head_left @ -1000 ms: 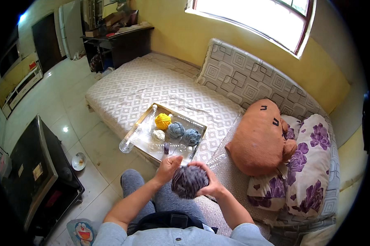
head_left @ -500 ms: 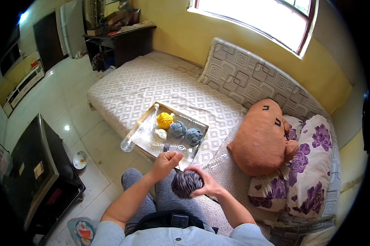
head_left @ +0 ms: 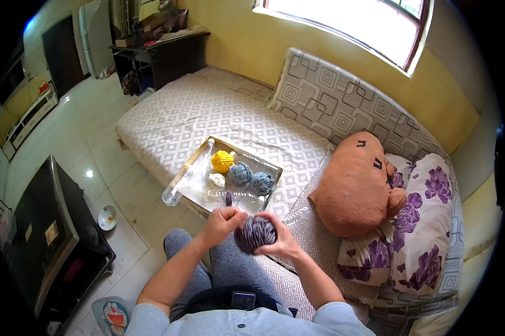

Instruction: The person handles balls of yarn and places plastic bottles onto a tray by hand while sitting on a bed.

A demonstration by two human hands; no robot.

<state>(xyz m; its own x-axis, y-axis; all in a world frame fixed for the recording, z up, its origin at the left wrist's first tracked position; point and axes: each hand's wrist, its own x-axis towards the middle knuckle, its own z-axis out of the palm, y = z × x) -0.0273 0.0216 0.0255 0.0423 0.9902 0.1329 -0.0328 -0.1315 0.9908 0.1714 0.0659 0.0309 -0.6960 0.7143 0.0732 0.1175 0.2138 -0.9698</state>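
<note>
A dark purple-grey ball of yarn [head_left: 254,235] is held above my lap by my right hand [head_left: 281,241], whose fingers wrap its right side. Close against the ball's upper left, my left hand [head_left: 221,224] is closed in a pinch, and a short bundle of the same dark yarn [head_left: 229,197] sticks up beyond its knuckles. Past my hands lies a shallow tray [head_left: 192,197] holding a yellow yarn ball [head_left: 222,162], a cream one [head_left: 216,181] and two blue-grey ones, one in the middle [head_left: 240,174] and one at the right [head_left: 262,183].
A clear plastic bottle [head_left: 172,194] lies at the tray's left corner. The tray rests on a patterned sofa bed [head_left: 207,106]. To the right are an orange plush cushion [head_left: 353,185] and floral pillows [head_left: 423,235]. A black cabinet [head_left: 67,235] and a bowl [head_left: 108,218] are at left.
My right hand has raised the dark yarn ball slightly and turned it. My left hand has come down a little, so the two hands are closer together.
</note>
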